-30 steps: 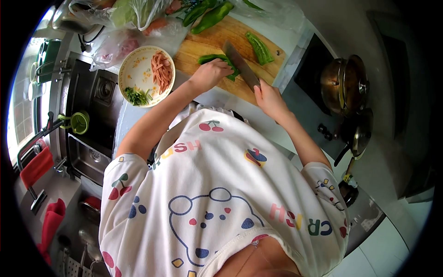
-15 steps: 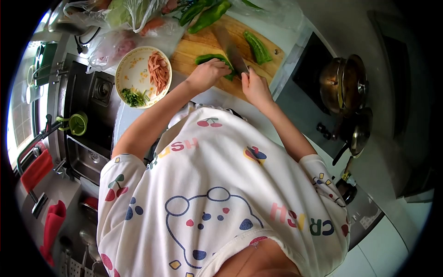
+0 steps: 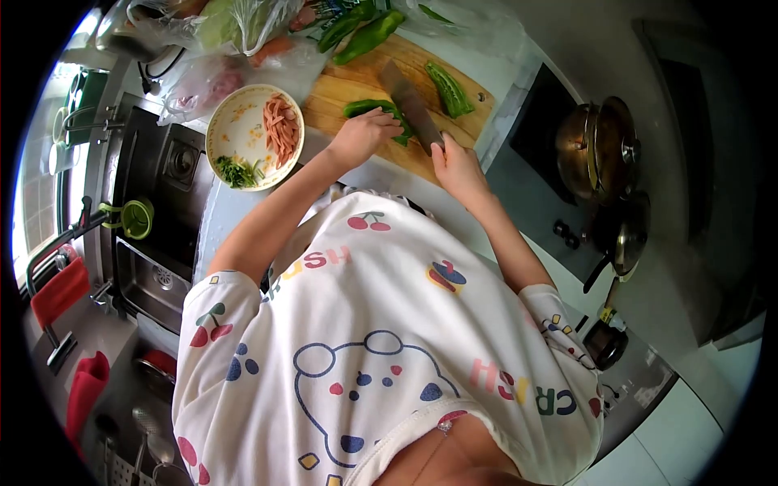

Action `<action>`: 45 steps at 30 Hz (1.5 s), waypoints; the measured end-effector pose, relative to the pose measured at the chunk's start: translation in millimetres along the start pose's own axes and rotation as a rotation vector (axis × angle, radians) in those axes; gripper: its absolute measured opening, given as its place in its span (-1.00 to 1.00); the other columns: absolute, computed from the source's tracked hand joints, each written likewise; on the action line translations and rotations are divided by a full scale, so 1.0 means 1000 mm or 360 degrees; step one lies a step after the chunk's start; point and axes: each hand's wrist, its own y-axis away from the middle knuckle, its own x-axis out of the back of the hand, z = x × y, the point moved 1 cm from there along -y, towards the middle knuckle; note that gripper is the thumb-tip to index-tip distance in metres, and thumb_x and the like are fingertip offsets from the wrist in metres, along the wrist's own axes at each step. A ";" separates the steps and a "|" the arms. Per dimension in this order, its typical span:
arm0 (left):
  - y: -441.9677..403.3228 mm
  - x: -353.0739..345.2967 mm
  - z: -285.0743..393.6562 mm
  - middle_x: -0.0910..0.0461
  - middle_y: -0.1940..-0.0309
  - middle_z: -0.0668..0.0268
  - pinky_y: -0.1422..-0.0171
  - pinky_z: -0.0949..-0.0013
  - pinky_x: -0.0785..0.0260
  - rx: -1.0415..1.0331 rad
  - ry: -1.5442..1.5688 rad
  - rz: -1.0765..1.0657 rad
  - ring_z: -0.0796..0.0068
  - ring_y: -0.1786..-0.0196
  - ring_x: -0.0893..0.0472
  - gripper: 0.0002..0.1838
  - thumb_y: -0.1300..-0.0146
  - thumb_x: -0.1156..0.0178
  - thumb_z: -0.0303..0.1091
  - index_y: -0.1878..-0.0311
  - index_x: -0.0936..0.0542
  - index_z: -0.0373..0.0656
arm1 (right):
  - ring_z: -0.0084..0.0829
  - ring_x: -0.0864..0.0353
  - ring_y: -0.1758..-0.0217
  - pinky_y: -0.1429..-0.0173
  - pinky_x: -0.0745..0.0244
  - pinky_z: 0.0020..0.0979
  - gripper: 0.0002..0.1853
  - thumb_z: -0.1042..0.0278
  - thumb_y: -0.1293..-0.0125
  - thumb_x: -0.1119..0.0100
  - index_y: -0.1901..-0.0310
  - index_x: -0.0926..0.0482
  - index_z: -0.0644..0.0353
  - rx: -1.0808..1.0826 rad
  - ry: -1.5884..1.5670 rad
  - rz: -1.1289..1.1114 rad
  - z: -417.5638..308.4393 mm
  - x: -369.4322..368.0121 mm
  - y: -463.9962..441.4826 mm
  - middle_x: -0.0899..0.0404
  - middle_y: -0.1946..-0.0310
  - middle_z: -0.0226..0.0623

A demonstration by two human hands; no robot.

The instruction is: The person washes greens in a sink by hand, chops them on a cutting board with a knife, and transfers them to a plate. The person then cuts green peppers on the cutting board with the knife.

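Observation:
On the wooden cutting board [image 3: 336,85], my left hand [image 3: 365,136] presses with bent fingers on a green pepper piece [image 3: 366,107]. My right hand [image 3: 460,168] is closed round the handle of a knife [image 3: 412,107], whose wide blade stands beside the right end of that piece. Another opened pepper half [image 3: 449,89] lies to the right of the blade. A round plate [image 3: 235,120] left of the board holds pink meat strips [image 3: 280,132] and chopped greens [image 3: 237,172]. Whole green peppers [image 3: 369,37] rest at the board's far edge.
Plastic bags [image 3: 212,78] with vegetables and meat lie behind the plate. At the left is a double sink [image 3: 154,271] with a green cup [image 3: 137,219]. A lidded pot [image 3: 596,151] and a lidded pan [image 3: 628,235] stand on the right, by the dark stove.
The knife and my right hand moved left toward the pepper piece, then slightly back to the right. My left hand stays on the piece with little movement.

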 end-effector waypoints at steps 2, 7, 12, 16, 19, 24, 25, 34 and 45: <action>0.001 -0.003 -0.004 -0.68 -0.05 0.32 -0.39 0.27 -0.41 0.0016 0.0048 0.0008 0.26 -0.18 -0.60 -0.67 -0.15 -0.20 -0.46 0.00 -0.71 -0.10 | 0.18 -0.64 0.30 0.22 -0.52 0.03 -0.67 0.24 -0.48 -0.05 -0.08 -0.50 0.34 0.0039 0.0058 -0.0011 0.002 -0.003 0.002 -0.63 0.42 0.15; 0.000 -0.001 -0.005 -0.65 0.00 0.36 -0.19 0.32 -0.51 -0.0023 0.0032 0.0038 0.28 -0.15 -0.58 -0.66 -0.14 -0.16 -0.48 0.01 -0.71 -0.09 | 0.19 -0.65 0.29 0.21 -0.53 0.03 -0.65 0.25 -0.48 -0.04 -0.10 -0.49 0.37 0.0029 0.0131 -0.0066 0.001 -0.001 0.004 -0.64 0.39 0.17; -0.002 0.002 -0.004 -0.68 -0.03 0.29 -0.28 0.30 -0.46 -0.0015 0.0050 -0.0023 0.23 -0.15 -0.60 -0.69 -0.13 -0.20 -0.46 0.03 -0.71 -0.14 | 0.23 -0.65 0.24 0.16 -0.54 0.07 -0.63 0.26 -0.48 -0.03 -0.14 -0.47 0.40 -0.0121 0.0195 -0.0204 -0.002 0.011 0.017 -0.64 0.34 0.23; -0.004 0.002 -0.005 -0.67 -0.02 0.29 -0.24 0.29 -0.48 -0.0028 0.0049 -0.0056 0.22 -0.13 -0.60 -0.66 -0.09 -0.18 -0.48 0.03 -0.71 -0.16 | 0.25 -0.65 0.22 0.13 -0.54 0.08 -0.60 0.26 -0.48 -0.02 -0.18 -0.45 0.40 -0.0109 0.0123 -0.0231 -0.001 0.015 0.018 -0.64 0.34 0.24; -0.005 0.006 -0.004 -0.66 0.00 0.28 -0.22 0.28 -0.49 0.0008 0.0104 -0.0080 0.22 -0.11 -0.60 -0.66 -0.08 -0.18 -0.48 0.04 -0.70 -0.16 | 0.25 -0.65 0.25 0.16 -0.54 0.08 -0.61 0.27 -0.48 -0.02 -0.18 -0.46 0.40 -0.0051 0.0096 -0.0194 0.001 0.008 0.011 -0.63 0.36 0.24; -0.006 0.006 -0.005 -0.66 0.00 0.29 -0.20 0.27 -0.49 0.0028 0.0138 -0.0109 0.21 -0.11 -0.60 -0.67 -0.10 -0.18 -0.47 0.04 -0.70 -0.16 | 0.26 -0.64 0.30 0.21 -0.52 0.09 -0.62 0.29 -0.48 0.00 -0.16 -0.47 0.41 -0.0020 0.0078 -0.0145 -0.001 -0.007 -0.001 -0.62 0.41 0.25; -0.006 0.005 -0.006 -0.66 0.00 0.30 -0.20 0.27 -0.49 0.0017 0.0136 -0.0094 0.21 -0.11 -0.60 -0.68 -0.10 -0.18 -0.47 0.04 -0.70 -0.16 | 0.26 -0.64 0.30 0.21 -0.52 0.10 -0.62 0.29 -0.48 -0.01 -0.16 -0.47 0.41 -0.0014 0.0063 -0.0148 -0.001 -0.010 -0.005 -0.62 0.41 0.24; -0.005 0.005 -0.004 -0.64 -0.04 0.30 -0.22 0.28 -0.48 0.0021 0.0149 -0.0066 0.22 -0.15 -0.58 -0.68 -0.15 -0.16 -0.47 0.01 -0.70 -0.13 | 0.26 -0.61 0.28 0.20 -0.50 0.09 -0.72 0.26 -0.47 -0.03 0.02 -0.49 0.34 -0.0042 -0.0098 0.0091 0.004 -0.026 -0.017 -0.62 0.39 0.19; 0.012 0.004 0.004 -0.63 -0.06 0.29 -0.20 0.30 -0.50 0.0009 -0.0038 0.0217 0.25 -0.17 -0.58 -0.64 -0.15 -0.21 -0.44 -0.05 -0.68 -0.13 | 0.21 -0.62 0.35 0.28 -0.49 0.05 -0.76 0.27 -0.47 -0.06 0.08 -0.50 0.32 0.0035 -0.0122 0.0104 0.002 -0.007 0.000 -0.61 0.46 0.13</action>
